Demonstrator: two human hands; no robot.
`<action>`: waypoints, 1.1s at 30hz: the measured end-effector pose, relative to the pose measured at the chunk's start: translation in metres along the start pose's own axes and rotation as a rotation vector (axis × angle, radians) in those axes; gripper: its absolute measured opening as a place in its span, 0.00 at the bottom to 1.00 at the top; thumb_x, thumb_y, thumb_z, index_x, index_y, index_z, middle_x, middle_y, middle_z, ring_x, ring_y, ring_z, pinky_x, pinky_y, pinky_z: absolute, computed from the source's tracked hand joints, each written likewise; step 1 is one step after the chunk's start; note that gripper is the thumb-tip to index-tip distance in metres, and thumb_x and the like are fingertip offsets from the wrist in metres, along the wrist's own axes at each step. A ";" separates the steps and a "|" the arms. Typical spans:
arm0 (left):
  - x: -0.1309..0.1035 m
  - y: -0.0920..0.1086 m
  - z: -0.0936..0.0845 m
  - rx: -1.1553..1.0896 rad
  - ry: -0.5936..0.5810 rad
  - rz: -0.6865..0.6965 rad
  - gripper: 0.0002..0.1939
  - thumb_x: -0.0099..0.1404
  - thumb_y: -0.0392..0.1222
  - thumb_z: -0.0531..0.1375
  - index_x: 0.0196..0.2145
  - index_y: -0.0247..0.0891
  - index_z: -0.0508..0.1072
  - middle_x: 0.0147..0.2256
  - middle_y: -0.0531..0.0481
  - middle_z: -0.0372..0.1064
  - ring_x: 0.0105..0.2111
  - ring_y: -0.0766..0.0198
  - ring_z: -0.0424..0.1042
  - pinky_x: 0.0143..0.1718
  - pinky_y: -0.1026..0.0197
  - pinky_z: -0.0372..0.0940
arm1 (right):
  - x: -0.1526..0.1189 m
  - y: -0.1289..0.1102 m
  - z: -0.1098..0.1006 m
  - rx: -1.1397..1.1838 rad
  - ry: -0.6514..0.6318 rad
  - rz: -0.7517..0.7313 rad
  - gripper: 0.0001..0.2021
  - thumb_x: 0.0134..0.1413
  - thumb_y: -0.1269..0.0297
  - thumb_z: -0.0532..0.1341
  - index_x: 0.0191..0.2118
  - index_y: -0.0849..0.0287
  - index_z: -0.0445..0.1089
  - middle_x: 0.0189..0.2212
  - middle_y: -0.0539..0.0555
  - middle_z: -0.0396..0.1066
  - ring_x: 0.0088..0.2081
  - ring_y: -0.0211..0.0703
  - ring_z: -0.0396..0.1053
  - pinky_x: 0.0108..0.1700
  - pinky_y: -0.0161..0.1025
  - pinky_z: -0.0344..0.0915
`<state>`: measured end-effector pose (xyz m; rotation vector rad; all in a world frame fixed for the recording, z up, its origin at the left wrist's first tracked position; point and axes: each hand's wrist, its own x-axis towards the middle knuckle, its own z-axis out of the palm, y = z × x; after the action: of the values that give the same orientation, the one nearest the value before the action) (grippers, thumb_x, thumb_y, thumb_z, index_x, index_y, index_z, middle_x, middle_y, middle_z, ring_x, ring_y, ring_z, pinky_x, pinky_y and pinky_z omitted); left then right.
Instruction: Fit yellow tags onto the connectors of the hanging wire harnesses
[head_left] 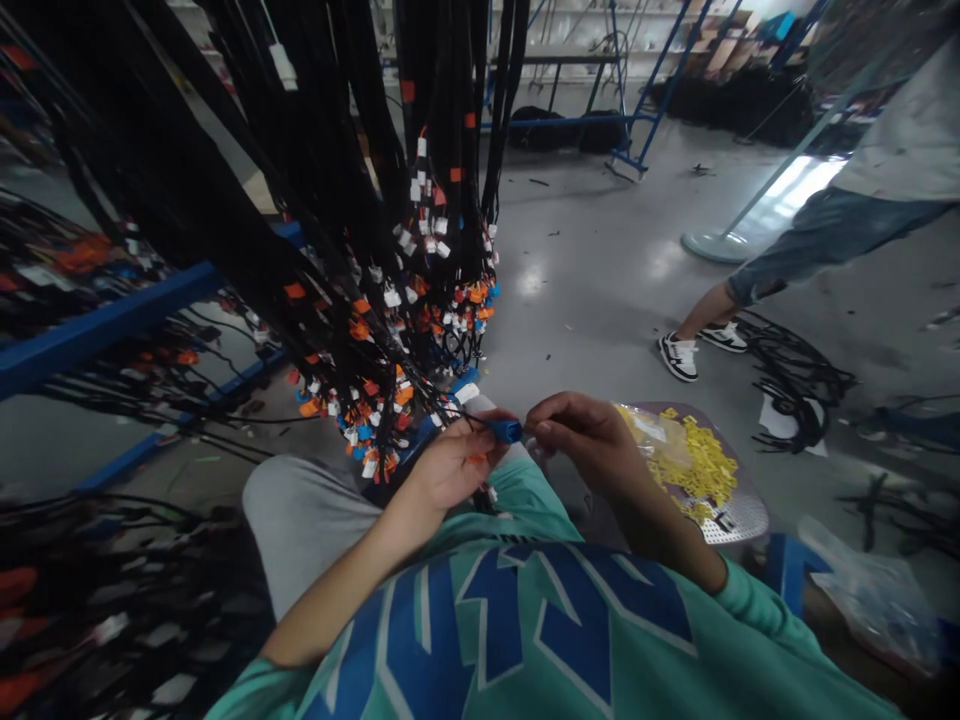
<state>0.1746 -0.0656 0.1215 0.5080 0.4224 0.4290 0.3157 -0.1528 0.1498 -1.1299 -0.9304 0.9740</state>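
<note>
The blue connector (pixel 506 431) is right in front of me, above my lap, at the fingertips of my left hand (pixel 457 462). I have those fingers closed on it, with its end facing my right hand (pixel 581 432). That hand's thumb and forefinger are drawn together just beside the connector's end; I can't tell whether they pinch something small or touch the connector.

Ahead and to my left, thick black cables (pixel 337 170) hang down in a dense bundle, ending in a crowd of white, orange, red and blue plugs (pixel 382 400). A blue metal bar (pixel 112 320) runs along the left, with more cables behind and below it.

By my right forearm I see a perforated tray (pixel 742 518) bearing loose yellow pieces (pixel 709 465) and a clear bag (pixel 660 440). Beyond it, black cables (pixel 799 385) lie on the grey floor (pixel 592 270), near a person (pixel 832 230) in black-and-white shoes (pixel 679 357). A pole's round base (pixel 716 246) stands near them, and another clear plastic bag (pixel 885 600) lies at the lower right.
</note>
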 end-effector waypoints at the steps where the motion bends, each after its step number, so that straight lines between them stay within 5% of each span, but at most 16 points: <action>1: 0.000 -0.001 -0.001 -0.003 0.007 0.006 0.12 0.46 0.25 0.64 0.31 0.31 0.74 0.28 0.51 0.73 0.28 0.70 0.70 0.35 0.68 0.65 | -0.001 0.000 0.004 -0.024 0.007 -0.033 0.09 0.45 0.57 0.67 0.28 0.57 0.72 0.23 0.49 0.69 0.22 0.32 0.61 0.25 0.32 0.60; 9: 0.001 -0.006 -0.002 -0.061 0.120 -0.014 0.13 0.50 0.26 0.62 0.35 0.34 0.71 0.27 0.53 0.71 0.30 0.67 0.72 0.37 0.65 0.66 | -0.003 0.012 0.013 -0.142 -0.015 -0.191 0.04 0.52 0.62 0.63 0.30 0.55 0.71 0.28 0.49 0.66 0.32 0.37 0.64 0.33 0.35 0.60; 21: 0.000 -0.006 -0.001 -0.004 0.117 0.050 0.14 0.48 0.29 0.65 0.34 0.34 0.72 0.27 0.53 0.70 0.29 0.67 0.72 0.35 0.65 0.68 | -0.001 0.013 0.019 0.104 -0.002 -0.016 0.10 0.44 0.58 0.67 0.25 0.57 0.68 0.25 0.47 0.64 0.29 0.35 0.62 0.33 0.34 0.61; 27: 0.000 -0.004 -0.002 0.049 0.077 0.061 0.14 0.46 0.30 0.66 0.34 0.34 0.73 0.29 0.50 0.72 0.31 0.64 0.72 0.38 0.61 0.67 | 0.003 0.014 0.019 0.200 -0.003 0.081 0.12 0.40 0.59 0.69 0.27 0.57 0.66 0.21 0.44 0.59 0.21 0.30 0.55 0.22 0.30 0.55; 33: 0.001 -0.005 -0.001 0.064 0.037 0.108 0.13 0.45 0.31 0.68 0.31 0.34 0.74 0.29 0.51 0.73 0.27 0.67 0.71 0.34 0.63 0.66 | 0.007 0.020 0.011 0.224 -0.092 0.119 0.12 0.39 0.58 0.70 0.29 0.57 0.69 0.22 0.45 0.65 0.21 0.31 0.61 0.22 0.31 0.62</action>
<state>0.1768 -0.0690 0.1179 0.5870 0.4470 0.5307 0.3051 -0.1402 0.1331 -0.9653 -0.8105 1.2047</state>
